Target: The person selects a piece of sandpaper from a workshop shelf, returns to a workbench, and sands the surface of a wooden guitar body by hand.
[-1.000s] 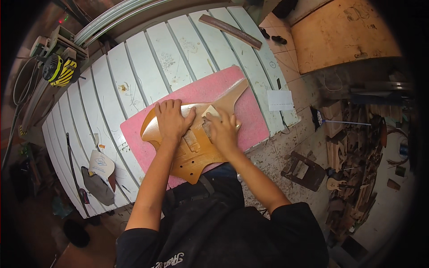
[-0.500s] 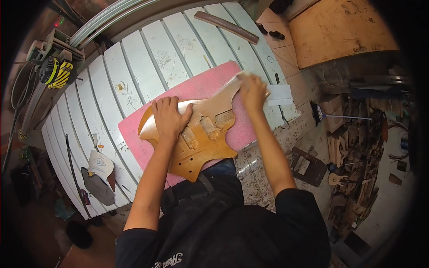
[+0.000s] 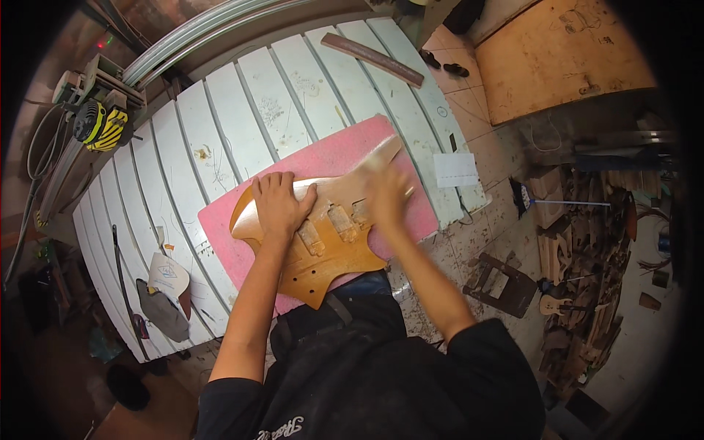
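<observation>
A glossy amber-brown electric guitar body point(image 3: 334, 260) with routed cavities lies on a pink foam mat point(image 3: 220, 220). Its neck, or a long neck-like extension, points to the far right. My left hand point(image 3: 280, 207) rests flat on the body's left part, fingers stretched out. Over the base of the neck is my right hand point(image 3: 386, 196), smeared by motion, its fingers bent around something pale. Small light edges of that pale thing show at the fingers; what it is I cannot make out.
The white slatted table point(image 3: 176, 147) bears a brown wooden strip point(image 3: 372, 59) at the back and a paper sheet point(image 3: 455, 170) at right. A sanding disc sheet point(image 3: 169, 275) and grey cloth-like piece point(image 3: 163, 312) lie left. A machine rail point(image 3: 198, 37) runs behind; wood scraps point(image 3: 579, 293) stand right.
My right hand has slid from the neck's far end back toward me and to the left, near the body. My left hand stays on the guitar body.
</observation>
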`<state>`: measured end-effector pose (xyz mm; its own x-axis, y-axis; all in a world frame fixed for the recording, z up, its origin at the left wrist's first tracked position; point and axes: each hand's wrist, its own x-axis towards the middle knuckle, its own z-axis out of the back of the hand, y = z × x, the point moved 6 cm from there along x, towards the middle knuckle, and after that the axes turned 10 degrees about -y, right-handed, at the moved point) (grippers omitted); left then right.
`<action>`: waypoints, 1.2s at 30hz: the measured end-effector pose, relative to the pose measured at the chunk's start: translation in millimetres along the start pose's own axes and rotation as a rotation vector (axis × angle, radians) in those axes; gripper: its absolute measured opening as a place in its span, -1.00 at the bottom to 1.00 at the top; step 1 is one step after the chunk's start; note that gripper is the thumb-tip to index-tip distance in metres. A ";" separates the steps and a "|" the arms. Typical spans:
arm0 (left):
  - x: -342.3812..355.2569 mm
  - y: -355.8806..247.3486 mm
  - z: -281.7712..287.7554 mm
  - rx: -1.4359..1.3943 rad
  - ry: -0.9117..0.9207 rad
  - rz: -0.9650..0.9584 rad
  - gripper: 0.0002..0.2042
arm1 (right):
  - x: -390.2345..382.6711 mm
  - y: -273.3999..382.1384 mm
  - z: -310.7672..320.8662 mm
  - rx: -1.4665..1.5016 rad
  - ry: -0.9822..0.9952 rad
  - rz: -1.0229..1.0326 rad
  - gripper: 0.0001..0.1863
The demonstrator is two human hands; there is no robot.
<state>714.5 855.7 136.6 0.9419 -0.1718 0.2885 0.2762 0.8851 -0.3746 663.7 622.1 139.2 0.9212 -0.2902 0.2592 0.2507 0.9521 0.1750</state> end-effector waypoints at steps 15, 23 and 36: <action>-19.5 -34.1 -3.7 0.185 0.081 0.024 -0.10 | 18.0 -235.1 -11.9 0.491 -0.349 -0.265 -0.63; 2.3 -207.3 -116.2 0.028 0.162 0.036 0.15 | -79.6 -307.9 29.7 0.791 -0.230 -0.782 -0.63; -26.8 -192.6 -84.4 0.064 -0.031 0.269 0.05 | -26.4 -298.0 53.4 1.132 -0.199 -0.732 -0.65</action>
<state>652.2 653.3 126.6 0.9731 0.0857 0.2138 0.0034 0.9228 -0.3853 548.8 340.9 130.9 0.6018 -0.7904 -0.1139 0.1914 0.0043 0.9815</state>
